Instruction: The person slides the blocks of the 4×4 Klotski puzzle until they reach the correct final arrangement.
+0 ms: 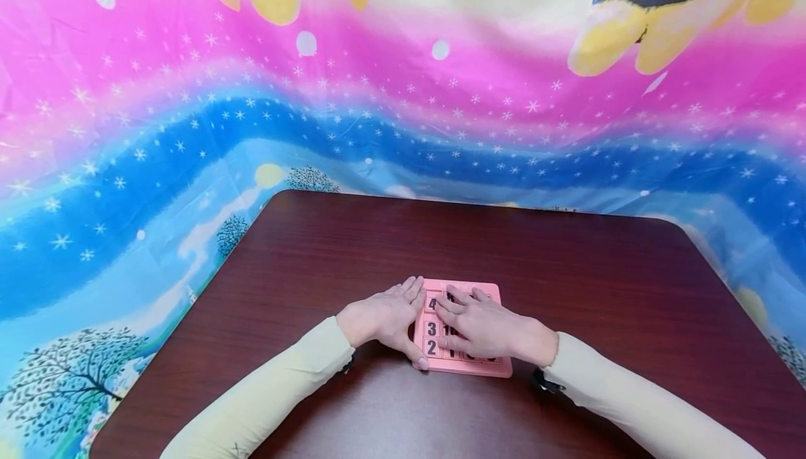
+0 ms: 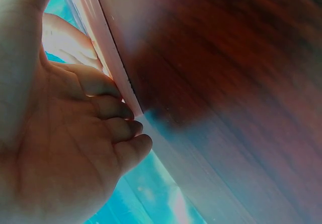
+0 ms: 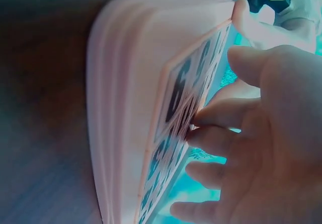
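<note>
A pink sliding number puzzle (image 1: pixel 466 369) lies flat on the table, black digits on its square tiles. Along its left edge my left hand (image 1: pixel 385 317) holds it, thumb at the near corner and fingers at the far corner. In the left wrist view, the fingertips of that hand (image 2: pixel 83 128) meet the puzzle's pink side (image 2: pixel 108 38). Over the tiles, my right hand (image 1: pixel 485 327) is spread with its fingertips on the numbers. The right wrist view shows its relaxed fingers (image 3: pixel 216 141) touching the puzzle face. Many tiles are hidden under this hand.
The dark brown wooden table (image 1: pixel 352 242) extends around the puzzle on all sides. Behind it hangs a colourful cloth (image 1: pixel 403 109) with pink and blue bands and snowflakes. A black wrist device (image 1: pixel 546 380) is at the right cuff.
</note>
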{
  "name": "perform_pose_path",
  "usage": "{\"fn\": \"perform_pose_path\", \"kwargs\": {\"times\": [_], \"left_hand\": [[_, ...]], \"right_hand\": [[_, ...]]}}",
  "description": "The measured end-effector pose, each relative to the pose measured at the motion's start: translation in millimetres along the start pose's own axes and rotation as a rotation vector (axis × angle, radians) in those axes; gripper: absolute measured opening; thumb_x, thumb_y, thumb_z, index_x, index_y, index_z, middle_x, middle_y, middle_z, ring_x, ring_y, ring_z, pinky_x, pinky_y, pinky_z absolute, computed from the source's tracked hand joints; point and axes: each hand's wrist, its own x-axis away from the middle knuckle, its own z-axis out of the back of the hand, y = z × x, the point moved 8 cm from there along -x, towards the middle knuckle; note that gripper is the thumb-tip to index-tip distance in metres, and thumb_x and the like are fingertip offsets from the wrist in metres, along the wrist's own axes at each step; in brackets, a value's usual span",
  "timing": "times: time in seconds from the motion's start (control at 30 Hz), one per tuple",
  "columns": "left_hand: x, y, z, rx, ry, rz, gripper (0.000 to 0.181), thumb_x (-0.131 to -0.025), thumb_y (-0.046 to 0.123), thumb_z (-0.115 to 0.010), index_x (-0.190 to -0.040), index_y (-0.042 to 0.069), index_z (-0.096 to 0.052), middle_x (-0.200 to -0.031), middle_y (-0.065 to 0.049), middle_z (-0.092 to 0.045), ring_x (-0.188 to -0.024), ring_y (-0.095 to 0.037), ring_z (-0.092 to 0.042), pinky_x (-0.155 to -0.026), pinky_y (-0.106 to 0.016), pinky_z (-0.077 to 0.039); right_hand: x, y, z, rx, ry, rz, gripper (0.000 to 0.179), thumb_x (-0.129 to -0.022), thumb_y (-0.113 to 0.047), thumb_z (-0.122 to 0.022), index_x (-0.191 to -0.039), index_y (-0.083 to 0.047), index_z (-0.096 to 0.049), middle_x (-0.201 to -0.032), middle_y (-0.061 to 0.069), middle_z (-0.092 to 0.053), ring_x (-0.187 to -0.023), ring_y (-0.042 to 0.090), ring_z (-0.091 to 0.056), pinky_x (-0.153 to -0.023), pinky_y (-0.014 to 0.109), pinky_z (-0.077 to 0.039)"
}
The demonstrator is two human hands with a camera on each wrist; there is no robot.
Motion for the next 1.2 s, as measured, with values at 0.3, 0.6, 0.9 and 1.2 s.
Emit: {"fn": "perform_pose_path", "kwargs": {"times": [0.3,0.6,0.9,1.2], "left_hand": [[0.5,-0.5,1.9,0.018,-0.001,-0.001,0.132,-0.065,0.084,-0.065,-0.156,0.001,-0.016,-0.165,-0.018,-0.007,-0.154,-0.028,-0.008,-0.126,-0.036,-0.016],[0.7,-0.9,1.3,0.017,-0.005,0.001,0.131,-0.066,0.084,-0.065,-0.156,0.001,-0.017,-0.165,-0.017,-0.008,-0.154,-0.028,-0.009,-0.126,-0.035,-0.017],[-1.1,-1.6,0.8,0.010,-0.008,0.004,0.131,-0.065,0.085,-0.064,-0.156,0.003,-0.018,-0.166,-0.016,-0.006,-0.154,-0.027,-0.007,-0.126,-0.036,-0.016],[0.6,-0.3,-0.4,0.003,-0.003,0.000,0.130,-0.066,0.084,-0.064,-0.156,0.001,-0.018,-0.165,-0.018,-0.007,-0.154,-0.029,-0.008,-0.126,-0.035,-0.016]], "right_hand": [[-8.4,8,0,-0.009,-0.048,-0.100,0.069,-0.099,-0.054,-0.048,-0.152,-0.012,-0.036,-0.161,0.006,-0.031,-0.153,0.030,-0.017,-0.117,0.065,-0.023],[-8.0,10,0,-0.014,-0.031,-0.108,0.070,-0.099,-0.054,-0.047,-0.153,-0.011,-0.035,-0.162,0.006,-0.029,-0.153,0.028,-0.017,-0.118,0.063,-0.023],[22.8,-9,12,-0.007,0.043,0.006,0.066,-0.099,-0.050,-0.049,-0.149,-0.008,-0.042,-0.158,0.012,-0.036,-0.148,0.034,-0.029,-0.114,0.064,-0.031],[32.7,-32,-2,-0.012,0.027,0.076,0.066,-0.100,-0.054,-0.043,-0.147,-0.008,-0.045,-0.156,0.010,-0.039,-0.149,0.031,-0.029,-0.114,0.065,-0.030]]}}
